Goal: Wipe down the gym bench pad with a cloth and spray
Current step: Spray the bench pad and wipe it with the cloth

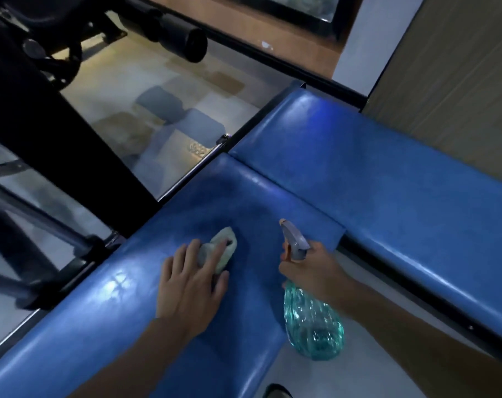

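Cloth [221, 247], soft and light, lay bunched on the pad [123, 311] under the left hand [191, 285], fingers flat and spread. Right hand [316, 271] gripped the bottle [313, 323] by its neck; thin plastic, seemingly part-full, best held there.

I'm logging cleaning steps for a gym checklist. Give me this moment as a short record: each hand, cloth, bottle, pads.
left hand: presses the cloth onto the bench pad
right hand: grips the spray bottle at its neck
spray bottle: teal, nozzle pointing away over the bench pad
cloth: pale, bunched under the fingers
second blue pad: at the right, untouched
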Demonstrator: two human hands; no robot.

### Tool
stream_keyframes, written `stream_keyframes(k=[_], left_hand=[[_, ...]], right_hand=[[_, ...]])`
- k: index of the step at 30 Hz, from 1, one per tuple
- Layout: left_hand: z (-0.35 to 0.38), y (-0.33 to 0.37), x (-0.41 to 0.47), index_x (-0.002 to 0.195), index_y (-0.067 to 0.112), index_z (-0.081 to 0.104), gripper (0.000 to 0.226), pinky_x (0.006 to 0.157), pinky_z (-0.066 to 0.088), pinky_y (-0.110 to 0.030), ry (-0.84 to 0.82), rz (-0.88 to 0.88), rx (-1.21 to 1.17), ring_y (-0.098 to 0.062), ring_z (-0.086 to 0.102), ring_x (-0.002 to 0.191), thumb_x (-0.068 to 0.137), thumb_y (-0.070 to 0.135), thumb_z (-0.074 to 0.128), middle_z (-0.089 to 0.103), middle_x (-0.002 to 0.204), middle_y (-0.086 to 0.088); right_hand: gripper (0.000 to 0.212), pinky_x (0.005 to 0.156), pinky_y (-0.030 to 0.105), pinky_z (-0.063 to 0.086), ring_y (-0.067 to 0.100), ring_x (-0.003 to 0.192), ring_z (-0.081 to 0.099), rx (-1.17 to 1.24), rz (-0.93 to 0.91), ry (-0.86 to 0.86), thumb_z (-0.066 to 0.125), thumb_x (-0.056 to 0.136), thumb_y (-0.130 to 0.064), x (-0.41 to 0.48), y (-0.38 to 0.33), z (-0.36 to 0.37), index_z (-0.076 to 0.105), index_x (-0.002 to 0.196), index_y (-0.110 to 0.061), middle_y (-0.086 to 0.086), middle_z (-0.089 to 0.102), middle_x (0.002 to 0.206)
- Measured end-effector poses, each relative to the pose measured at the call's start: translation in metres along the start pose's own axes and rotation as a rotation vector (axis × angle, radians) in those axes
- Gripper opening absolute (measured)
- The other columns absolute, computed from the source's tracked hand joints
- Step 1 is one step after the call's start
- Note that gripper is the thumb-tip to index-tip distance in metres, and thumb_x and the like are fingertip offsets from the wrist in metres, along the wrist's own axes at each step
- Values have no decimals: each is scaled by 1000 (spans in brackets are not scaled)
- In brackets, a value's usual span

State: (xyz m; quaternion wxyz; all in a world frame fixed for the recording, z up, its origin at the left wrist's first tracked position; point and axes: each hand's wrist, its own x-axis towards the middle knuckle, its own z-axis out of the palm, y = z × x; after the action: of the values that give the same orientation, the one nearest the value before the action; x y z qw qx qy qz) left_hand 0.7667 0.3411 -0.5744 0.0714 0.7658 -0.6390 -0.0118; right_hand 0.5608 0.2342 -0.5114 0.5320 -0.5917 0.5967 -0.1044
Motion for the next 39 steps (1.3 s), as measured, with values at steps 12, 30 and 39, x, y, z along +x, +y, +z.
stream_keyframes(k=[12, 30, 39], left_hand=[[-20, -57, -126, 142, 25, 53, 59, 81, 35, -48, -41, -46, 50, -36, 49, 103, 89, 47, 41, 53, 121, -13], [-49, -148, -329, 141, 37, 43, 70, 85, 35, -49, -151, -189, 26, -31, 50, 109, 78, 68, 44, 52, 124, -7], [-66, -170, -405, 150, 45, 17, 78, 100, 27, -50, -200, -319, -13, -29, 31, 134, 79, 77, 26, 37, 147, -6]], right_hand=[[15, 76, 62, 52, 19, 63, 36, -44, 6, 3, 53, 59, -21, -91, 6, 78, 39, 64, -18, 1, 37, 64], [19, 66, 33, 39, 20, 67, 44, -78, -28, -36, 55, 73, -10, -240, 11, 228, 46, 83, 3, 3, 38, 68], [9, 64, 35, 50, 40, 77, 71, -156, -5, -74, 58, 73, -10, -287, 22, 268, 52, 78, -5, 3, 45, 64]])
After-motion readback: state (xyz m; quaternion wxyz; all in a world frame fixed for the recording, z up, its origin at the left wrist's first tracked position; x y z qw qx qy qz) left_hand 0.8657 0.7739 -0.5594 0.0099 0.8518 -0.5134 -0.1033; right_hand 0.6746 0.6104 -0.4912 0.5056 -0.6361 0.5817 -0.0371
